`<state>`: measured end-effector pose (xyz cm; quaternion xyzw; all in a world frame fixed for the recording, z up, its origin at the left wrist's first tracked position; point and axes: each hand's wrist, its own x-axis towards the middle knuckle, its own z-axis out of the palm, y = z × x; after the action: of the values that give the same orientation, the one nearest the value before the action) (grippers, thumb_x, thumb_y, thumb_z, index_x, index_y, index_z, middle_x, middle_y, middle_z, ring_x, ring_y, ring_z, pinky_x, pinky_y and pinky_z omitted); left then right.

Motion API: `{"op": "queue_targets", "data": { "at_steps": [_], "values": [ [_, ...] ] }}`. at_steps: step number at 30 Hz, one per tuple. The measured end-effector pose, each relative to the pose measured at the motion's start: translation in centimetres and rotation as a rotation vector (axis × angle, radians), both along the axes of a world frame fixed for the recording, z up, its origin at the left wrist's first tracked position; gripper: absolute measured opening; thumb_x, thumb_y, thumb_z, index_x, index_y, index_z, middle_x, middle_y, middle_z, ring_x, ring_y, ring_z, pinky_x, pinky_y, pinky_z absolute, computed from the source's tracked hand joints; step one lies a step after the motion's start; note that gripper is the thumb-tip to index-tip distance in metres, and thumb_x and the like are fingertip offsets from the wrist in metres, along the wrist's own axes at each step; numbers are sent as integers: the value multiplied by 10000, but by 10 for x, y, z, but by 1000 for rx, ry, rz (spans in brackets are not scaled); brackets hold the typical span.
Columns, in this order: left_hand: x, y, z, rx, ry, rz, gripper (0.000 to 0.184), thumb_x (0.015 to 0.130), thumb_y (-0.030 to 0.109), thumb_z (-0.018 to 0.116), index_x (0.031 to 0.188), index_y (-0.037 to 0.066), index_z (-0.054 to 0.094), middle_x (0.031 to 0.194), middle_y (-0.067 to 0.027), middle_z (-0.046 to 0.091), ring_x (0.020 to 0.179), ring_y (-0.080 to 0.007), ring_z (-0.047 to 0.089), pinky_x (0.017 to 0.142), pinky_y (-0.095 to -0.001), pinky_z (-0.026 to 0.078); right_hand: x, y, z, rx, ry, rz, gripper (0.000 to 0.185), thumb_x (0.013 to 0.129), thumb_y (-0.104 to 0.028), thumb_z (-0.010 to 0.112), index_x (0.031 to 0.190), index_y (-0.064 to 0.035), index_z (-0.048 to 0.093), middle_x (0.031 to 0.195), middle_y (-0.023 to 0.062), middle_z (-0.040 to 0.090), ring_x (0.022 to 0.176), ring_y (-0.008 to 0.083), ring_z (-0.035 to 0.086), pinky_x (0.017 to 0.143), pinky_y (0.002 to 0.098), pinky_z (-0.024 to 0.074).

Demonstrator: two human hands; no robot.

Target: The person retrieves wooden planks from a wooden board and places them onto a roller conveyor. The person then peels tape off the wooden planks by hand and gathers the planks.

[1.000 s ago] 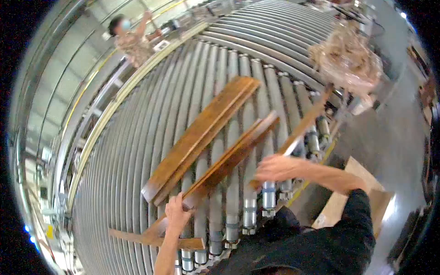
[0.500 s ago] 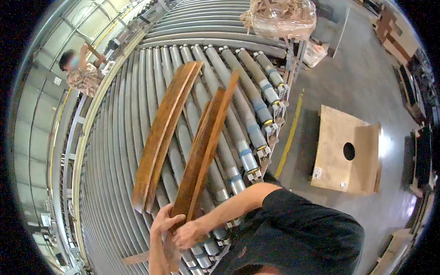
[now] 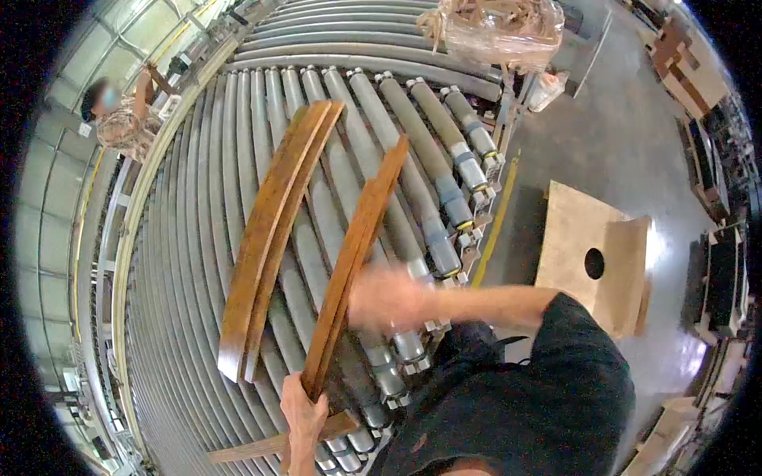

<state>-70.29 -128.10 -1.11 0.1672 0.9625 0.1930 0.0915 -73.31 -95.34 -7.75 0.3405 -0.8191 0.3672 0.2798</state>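
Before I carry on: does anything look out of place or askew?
Yes, mildly: one board lies across the rollers by the left hand, angled against the held boards. A bent sheet also sits on the floor, possibly just discarded packing. No spill or clear damage shows.

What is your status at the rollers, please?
Left hand gripping narrow boards. Right hand blurred beside them, grip unclear. Another board crosswise beneath left forearm.

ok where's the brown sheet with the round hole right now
In the head view, the brown sheet lies right of centre on the floor, across the yellow line from the rollers.
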Motion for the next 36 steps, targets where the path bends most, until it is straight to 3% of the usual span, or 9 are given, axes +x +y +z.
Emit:
{"op": "queue_targets", "data": {
  "at_steps": [1,3,5,11,12,21,30,33,36],
  "values": [
    [2,1,-3,-13,42,-11,455,647,72,739,1059,6,559,965,-196,579,938,-414,571,814,-478,453,-18,64,20,-206,-296,-290,325,888,-163,611,1207,-103,623,1244,116,628,1153,304,596,962,440,479],
    [4,0,-15,-4,48,30,471,629,38,709,1065,-1,536,960,-211,557,919,-428,558,807,-486,444,-70,147,13,-338,-259,-755,458,868,-177,661,1301,-49,582,1271,200,596,1191,362,544,1078,446,395],
    [5,0,-22,11,38,79,495,628,34,705,1088,-3,524,976,-217,550,929,-434,553,814,-490,439,-104,209,-29,-392,-411,-743,565,872,-252,710,1376,-55,548,1362,203,547,1235,328,536,1067,412,420],
    [9,4,-22,1,72,59,558,624,-4,700,1144,-8,498,1025,-219,548,956,-449,543,834,-500,428,-131,221,-38,-656,-695,-472,546,844,-366,767,1269,-43,655,1193,165,689,1096,250,654,930,343,513],
    [9,6,-21,-6,96,52,563,622,-9,700,1147,-7,495,1027,-219,549,953,-452,543,832,-502,428,-132,214,-42,-677,-599,-510,475,843,-345,766,1215,-58,695,1091,138,733,1004,238,688,913,341,515],
    [7,10,-20,0,76,99,539,610,-18,687,1116,1,503,995,-210,546,931,-456,547,809,-497,434,-129,203,-32,-596,-468,-647,395,822,-238,774,1197,-126,719,1181,115,696,1155,259,602,1023,371,457],
    [5,5,-24,-6,79,121,515,630,19,733,1102,-3,531,992,-200,566,930,-431,569,829,-485,453,-128,194,-27,-600,-355,-653,365,795,-114,760,1158,-94,715,1143,88,706,1111,251,622,1002,367,474],
    [-6,18,0,8,-228,255,534,660,122,811,1117,5,561,995,-187,596,939,-395,599,834,-452,482,-141,195,-47,-720,-420,-687,295,812,-72,736,1106,-64,716,1078,66,724,1012,220,661,946,329,501],
    [-21,-12,-2,158,-323,157,574,701,239,845,1160,0,596,1006,-138,641,943,-279,638,858,-373,501,-157,195,-53,-1062,-475,-467,175,865,-37,690,1038,-20,702,1061,75,727,950,159,660,892,290,506]
  ]
}}
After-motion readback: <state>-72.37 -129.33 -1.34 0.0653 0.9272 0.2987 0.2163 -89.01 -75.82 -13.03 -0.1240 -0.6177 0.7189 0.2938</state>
